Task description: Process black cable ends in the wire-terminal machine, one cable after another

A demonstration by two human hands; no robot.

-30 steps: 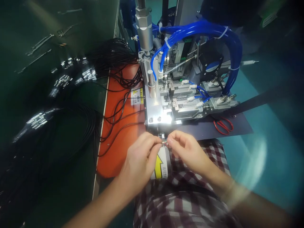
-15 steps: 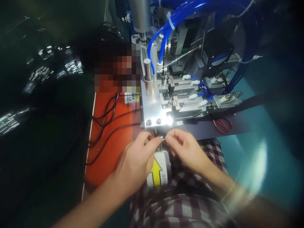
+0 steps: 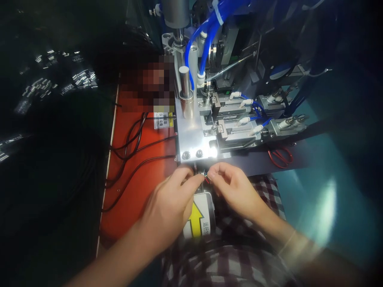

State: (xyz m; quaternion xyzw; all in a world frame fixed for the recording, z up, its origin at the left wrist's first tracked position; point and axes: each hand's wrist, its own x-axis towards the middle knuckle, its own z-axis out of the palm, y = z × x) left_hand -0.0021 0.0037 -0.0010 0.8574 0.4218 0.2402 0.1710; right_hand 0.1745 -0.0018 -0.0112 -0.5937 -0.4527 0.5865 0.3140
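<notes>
My left hand point(image 3: 170, 203) and my right hand point(image 3: 235, 187) meet just below the front edge of a metal machine plate point(image 3: 191, 139). Both pinch the same tiny part point(image 3: 205, 175) with thin red wire ends between thumb and forefinger. The part is too small to name. A white label with a yellow arrow point(image 3: 199, 219) sits right under my hands. Black cables point(image 3: 134, 151) run across the orange mat point(image 3: 140, 187) towards the plate.
The machine carries blue air hoses point(image 3: 206, 32), a steel cylinder point(image 3: 185, 83) and small pneumatic fittings point(image 3: 245, 115). Red-handled scissors point(image 3: 279, 156) lie on a dark sheet to the right. Bundles of black cable point(image 3: 54, 87) fill the dark left side. A checked cloth point(image 3: 227, 255) covers my lap.
The view has shifted so that the machine sits higher and nearer in frame. My hands stay pinched together at the plate's front edge, moved slightly up and left.
</notes>
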